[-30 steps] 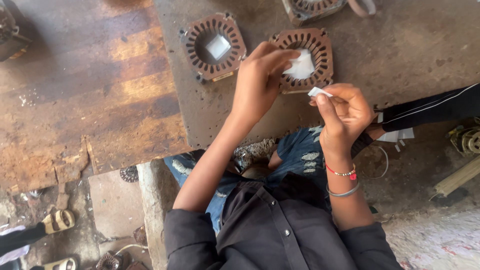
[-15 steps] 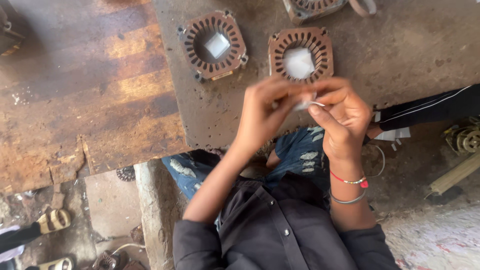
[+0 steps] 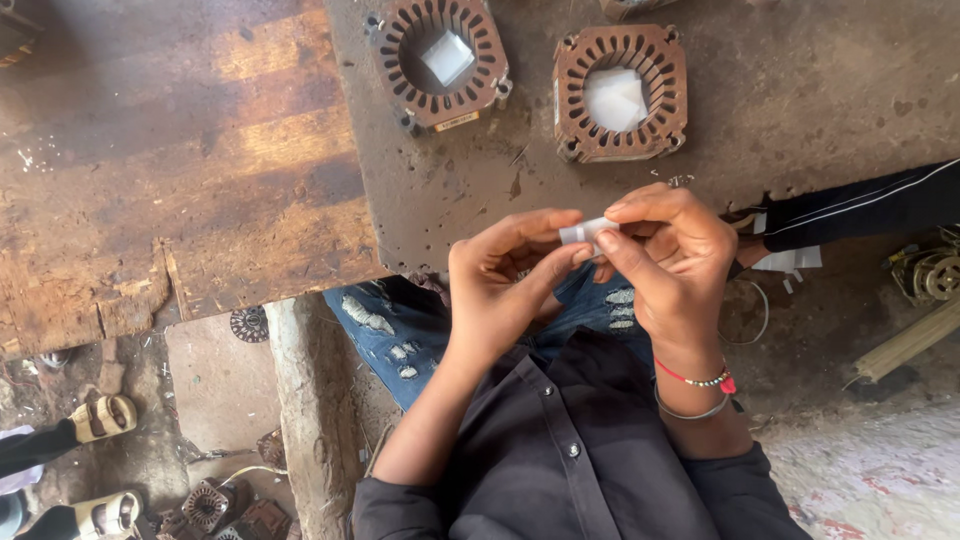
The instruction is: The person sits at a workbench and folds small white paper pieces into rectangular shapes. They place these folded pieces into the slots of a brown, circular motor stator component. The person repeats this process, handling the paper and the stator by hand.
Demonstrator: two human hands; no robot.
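My left hand (image 3: 505,285) and my right hand (image 3: 672,255) meet over the table's near edge, and both pinch a small white paper strip (image 3: 583,231) between thumbs and fingertips. Beyond them two rusty slotted stator cores lie flat on the metal table top (image 3: 820,90). The right core (image 3: 620,95) holds a stack of white paper pieces in its bore. The left core (image 3: 440,60) has one white piece inside. My right wrist wears a red bead bracelet and a thin bangle.
A worn wooden bench top (image 3: 150,150) adjoins the metal plate on the left. Another person's sandalled feet (image 3: 100,415) stand at the lower left near small rusty parts (image 3: 215,505) on the floor. A dark sleeve (image 3: 870,205) lies at the right, with a wound coil part (image 3: 935,275) beyond it.
My left hand left the right core, where it had reached into the paper stack, and came back to my right hand. Both hands now hold the paper strip nearer my body.
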